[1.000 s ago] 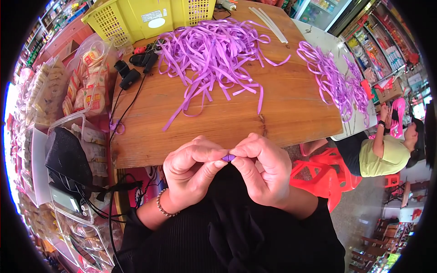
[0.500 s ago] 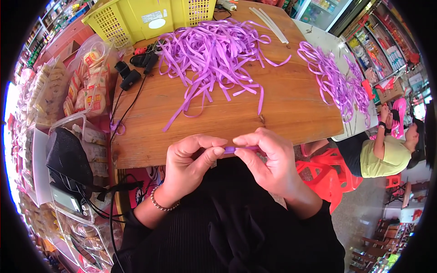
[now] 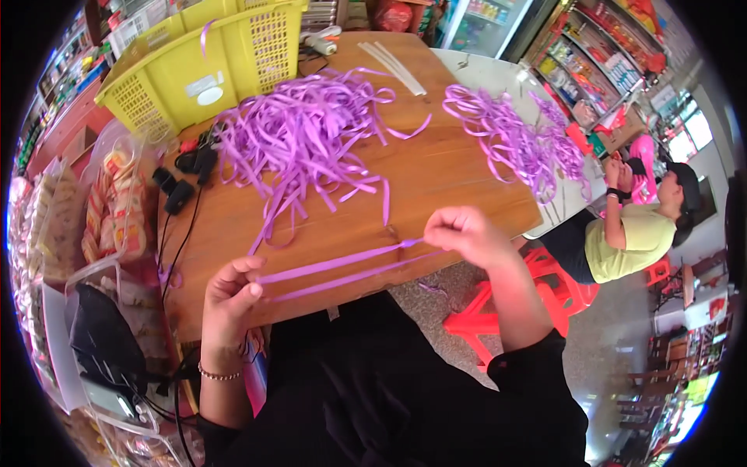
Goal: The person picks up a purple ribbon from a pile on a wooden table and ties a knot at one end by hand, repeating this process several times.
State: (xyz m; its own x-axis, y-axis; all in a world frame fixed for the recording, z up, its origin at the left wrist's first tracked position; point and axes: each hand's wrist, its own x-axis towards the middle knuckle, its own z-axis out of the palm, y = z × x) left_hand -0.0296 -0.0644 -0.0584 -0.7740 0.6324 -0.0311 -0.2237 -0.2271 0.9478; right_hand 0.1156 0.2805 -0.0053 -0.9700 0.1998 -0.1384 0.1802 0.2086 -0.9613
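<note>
Head view: left hand (image 3: 229, 300) pinching one end of purple ribbon strip (image 3: 342, 266), fingers closed on it, at near edge of wooden table (image 3: 436, 183). Right hand (image 3: 465, 233) gripping other end, strip doubled and stretched taut between. Big ribbon pile (image 3: 299, 128) mid-table, second pile (image 3: 517, 140) at right edge. Yellow basket (image 3: 210, 58) at far left corner.

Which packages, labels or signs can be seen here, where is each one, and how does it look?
Label: on the yellow basket's side wall, far left of the table; white, a rectangle above an oval.
Snack packets: left of the table, in clear bags; orange, red and yellow.
Shelf packages: far right, small and many-coloured; too blurred to tell more.
</note>
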